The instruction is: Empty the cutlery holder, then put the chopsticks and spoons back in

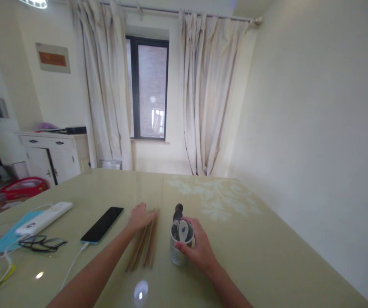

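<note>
My right hand [199, 247] is wrapped round a small white perforated holder cup [176, 253] standing on the table. Spoons [179, 218] stick up out of the cup, one with a dark metal bowl and one white. My left hand [140, 217] lies flat with fingers stretched over the far ends of a bundle of wooden chopsticks [143, 247] that lies on the table just left of the cup.
The pale green glossy table [251, 239] runs along a wall on the right. To the left lie a black phone [102, 224] on a white cable, black glasses [42, 244], a white remote [44, 218] and a blue face mask [7, 238]. A white cabinet [54, 155] stands beyond.
</note>
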A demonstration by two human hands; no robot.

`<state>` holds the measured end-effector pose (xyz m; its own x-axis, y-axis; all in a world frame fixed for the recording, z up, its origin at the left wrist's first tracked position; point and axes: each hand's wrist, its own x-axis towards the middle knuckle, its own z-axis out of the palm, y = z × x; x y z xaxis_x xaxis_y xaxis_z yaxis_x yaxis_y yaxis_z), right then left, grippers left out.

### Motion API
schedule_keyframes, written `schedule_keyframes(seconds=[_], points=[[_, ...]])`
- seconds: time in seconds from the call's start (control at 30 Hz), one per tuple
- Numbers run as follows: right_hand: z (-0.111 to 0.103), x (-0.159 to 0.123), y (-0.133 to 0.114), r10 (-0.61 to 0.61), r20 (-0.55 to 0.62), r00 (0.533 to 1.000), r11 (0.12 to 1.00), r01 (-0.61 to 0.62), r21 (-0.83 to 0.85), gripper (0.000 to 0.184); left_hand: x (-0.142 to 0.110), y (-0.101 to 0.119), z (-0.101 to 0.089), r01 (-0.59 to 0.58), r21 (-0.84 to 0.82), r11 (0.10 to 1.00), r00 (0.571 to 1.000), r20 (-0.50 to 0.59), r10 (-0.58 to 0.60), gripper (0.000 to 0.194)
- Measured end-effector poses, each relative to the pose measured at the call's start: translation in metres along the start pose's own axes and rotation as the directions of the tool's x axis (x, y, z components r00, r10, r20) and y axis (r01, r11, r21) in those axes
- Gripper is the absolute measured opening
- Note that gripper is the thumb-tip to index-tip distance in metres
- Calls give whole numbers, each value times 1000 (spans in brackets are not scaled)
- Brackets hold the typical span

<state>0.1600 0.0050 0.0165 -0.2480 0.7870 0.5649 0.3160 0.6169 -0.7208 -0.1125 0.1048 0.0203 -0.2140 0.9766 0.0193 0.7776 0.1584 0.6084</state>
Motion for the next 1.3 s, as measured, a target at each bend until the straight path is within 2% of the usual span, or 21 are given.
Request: schedule_keyframes(seconds=[0.07, 0.17, 0.27, 0.37, 0.47, 0.53, 0.63, 0.7, 0.83, 0.93, 1.0, 1.03, 1.1, 1.17, 1.23, 1.3], points=[[0, 0, 0, 8, 7, 1000, 1000, -8, 7, 73, -19, -11, 3, -48, 65, 997, 998, -26, 49, 80], [1, 1, 0, 6, 7, 1000, 1000, -6, 15, 70, -57, -33, 11, -232, 183, 955, 970, -22, 240, 87], [2, 2, -1, -4, -1, 1000, 1000, 4, 22, 69, -94, -49, 16, -373, 163, 913, 926, 0, 378, 88], [2, 3, -2, -5, -6, 1000, 1000, 5, 13, 67, -116, -52, 14, -503, 120, 856, 864, 83, 497, 87], [1, 3, -2, 1, -8, 1000, 1000, -1, 10, 66, -121, -48, 8, -596, 96, 797, 795, 212, 569, 85], [0, 2, -2, 0, -5, 1000, 1000, 0, 15, 66, -118, -45, 5, -630, 97, 771, 766, 244, 595, 76], [0, 1, -1, -2, -2, 1000, 1000, 2, 20, 65, -109, -43, 3, -655, 122, 745, 750, 224, 623, 58], [0, 1, 0, 1, -5, 1000, 1000, -1, 22, 65, -104, -45, 2, -675, 137, 725, 735, 217, 643, 53], [0, 2, 0, 1, -3, 1000, 1000, -1, 11, 68, -97, -51, -1, -717, 158, 678, 694, 250, 675, 52], [1, 2, -1, -6, -3, 1000, 1000, 6, -9, 68, -97, -50, -5, -749, 166, 641, 662, 220, 716, 57], [1, 1, -2, -9, -5, 1000, 1000, 9, -22, 68, -100, -41, -8, -744, 129, 656, 668, 145, 730, 59], [2, 1, -2, -12, -7, 1000, 999, 11, -31, 68, -101, -33, -11, -722, 81, 687, 692, 88, 716, 56], [3, 1, -1, -23, -17, 1000, 998, 22, -56, 68, -102, -8, -16, -629, -84, 773, 777, -39, 628, 46], [3, 0, -1, -39, -30, 999, 996, 36, -80, 69, -100, 22, -19, -483, -295, 824, 874, -114, 472, 47], [4, 0, 0, -52, -37, 998, 995, 48, -93, 69, -93, 51, -18, -415, -465, 782, 903, -102, 418, 46], [3, -1, 0, -62, -40, 997, 994, 58, -96, 70, -86, 74, -14, -377, -568, 731, 903, -50, 427, 49]])
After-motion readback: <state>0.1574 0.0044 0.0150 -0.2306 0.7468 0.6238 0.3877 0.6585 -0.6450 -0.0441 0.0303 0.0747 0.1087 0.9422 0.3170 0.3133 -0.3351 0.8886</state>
